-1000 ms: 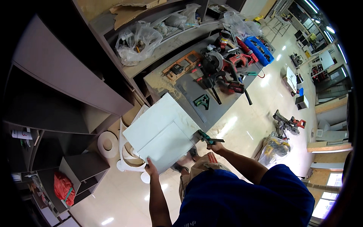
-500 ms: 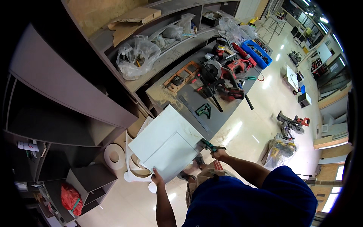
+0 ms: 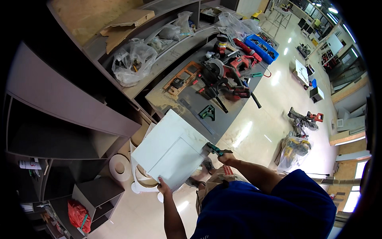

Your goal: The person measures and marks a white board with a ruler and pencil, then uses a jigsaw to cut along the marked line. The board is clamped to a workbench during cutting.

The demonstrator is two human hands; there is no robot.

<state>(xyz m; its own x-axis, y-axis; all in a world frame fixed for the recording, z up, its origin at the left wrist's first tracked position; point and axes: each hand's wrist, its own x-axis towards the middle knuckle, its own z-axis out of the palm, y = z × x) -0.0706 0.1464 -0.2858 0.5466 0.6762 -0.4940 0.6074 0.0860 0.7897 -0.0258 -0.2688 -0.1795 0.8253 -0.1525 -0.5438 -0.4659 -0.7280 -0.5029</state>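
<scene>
A white rectangular board [image 3: 167, 145] is tilted in front of me, with thin dark lines on its face. My left hand [image 3: 163, 186] grips the board's near-left edge, thumb on top; the fingers underneath are hidden. At the board's right corner, my right hand [image 3: 227, 158] is closed round a green-and-black hand tool [image 3: 215, 149] with a flat dark strip; its exact kind is unclear. The tool's front end meets or overlaps the board's corner; I cannot tell whether it grips it. Just beyond lies the grey worktable [image 3: 199, 130], carrying a green triangular tool [image 3: 207, 113].
Power tools, including a circular saw [image 3: 215, 69], crowd the table beside a blue bin [image 3: 261, 48]. Curved grey shelving [image 3: 75, 91] bounds the left. Round wooden cutouts [image 3: 119, 167] lie below the board. A bagged machine [image 3: 294, 151] stands on the floor at right.
The whole view has shifted slightly, with the table and tools now a little further left. Both hands keep their holds on the board and the green tool.
</scene>
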